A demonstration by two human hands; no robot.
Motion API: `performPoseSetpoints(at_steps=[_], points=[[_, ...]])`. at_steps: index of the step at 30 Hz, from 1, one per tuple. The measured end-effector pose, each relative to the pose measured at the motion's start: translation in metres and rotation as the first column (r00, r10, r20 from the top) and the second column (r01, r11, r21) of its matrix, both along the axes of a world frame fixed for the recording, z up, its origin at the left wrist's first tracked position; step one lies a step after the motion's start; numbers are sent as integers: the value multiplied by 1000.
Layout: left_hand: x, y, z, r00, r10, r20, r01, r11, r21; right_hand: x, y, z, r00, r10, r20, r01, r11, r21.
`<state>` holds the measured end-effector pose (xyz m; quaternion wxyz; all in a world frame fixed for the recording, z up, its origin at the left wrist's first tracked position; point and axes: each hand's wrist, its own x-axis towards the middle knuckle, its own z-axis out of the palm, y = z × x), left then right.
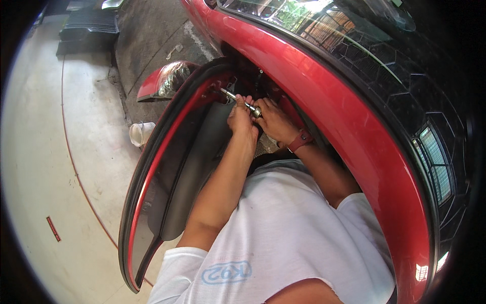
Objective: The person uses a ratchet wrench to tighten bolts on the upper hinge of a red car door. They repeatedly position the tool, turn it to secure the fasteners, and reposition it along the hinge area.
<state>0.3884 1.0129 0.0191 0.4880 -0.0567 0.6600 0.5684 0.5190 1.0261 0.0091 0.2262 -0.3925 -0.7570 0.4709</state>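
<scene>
Both my hands are together in the gap between an open red car door (144, 185) and the red car body (334, 96). A chrome socket wrench with a long extension (229, 94) slants between them, its thin end against or very near the door's edge by the hinge side. My left hand (242, 115) has its fingers wrapped round the middle of the extension. My right hand (276, 121) is closed at the wrench's thicker, knobbed end (257, 112). Its fingers partly hide that end. A red wristband (301, 140) is on my right wrist.
A red side mirror (169, 81) juts out beyond the door. A white plastic cup or tub (141, 134) stands past the door on the left. A dark ribbed object (88, 30) is at the far left. The car's dark glass (385, 66) curves along the right.
</scene>
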Motion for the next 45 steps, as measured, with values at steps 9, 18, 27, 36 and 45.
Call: performPoseSetpoints(at_steps=[9,18,27,36,45], points=[[-3,2,7,994,-105,36,109,986,-123,1,-3,-6,999,-29,33,27,998,60],[-3,2,1,997,-56,56,58,998,-31,1,-1,-7,999,-43,-27,42,998,-49],[-2,-1,-11,983,-73,166,42,982,184,-1,-2,-22,994,-80,-70,73,993,-89],[3,-6,-10,982,-66,175,36,985,170,-9,2,-26,945,-242,-220,208,964,-168],[-4,-13,-29,927,6,376,-104,965,240,-56,58,9,997,-26,68,36,990,-136]])
